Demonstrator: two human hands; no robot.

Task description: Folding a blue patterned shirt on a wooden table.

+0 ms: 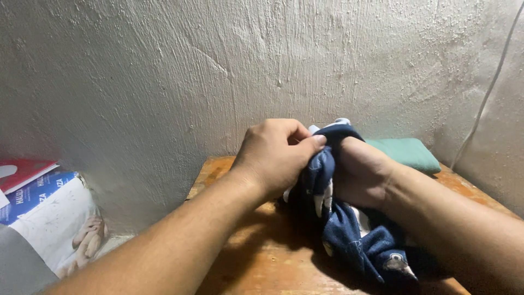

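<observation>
Navy cloth (pixel 349 240), soft, bunched in both hands' fingers (pixel 305 143).

Both hands closed on a dark blue patterned cloth (pixel 349 235) over the worktop (pixel 262 262) middle. Left hand (pixel 275 155) pinches its upper edge, right hand (pixel 363 172) is wrapped in it, fingers hidden. Cloth tail trails toward the near right edge. Folded green cloth (pixel 406 153) at far right corner, against the wall (pixel 218 65). Magazines (pixel 43 213), probably, lie off the left edge.

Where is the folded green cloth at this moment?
In the head view, the folded green cloth lies on the wooden table by the wall, behind the right hand.
</observation>
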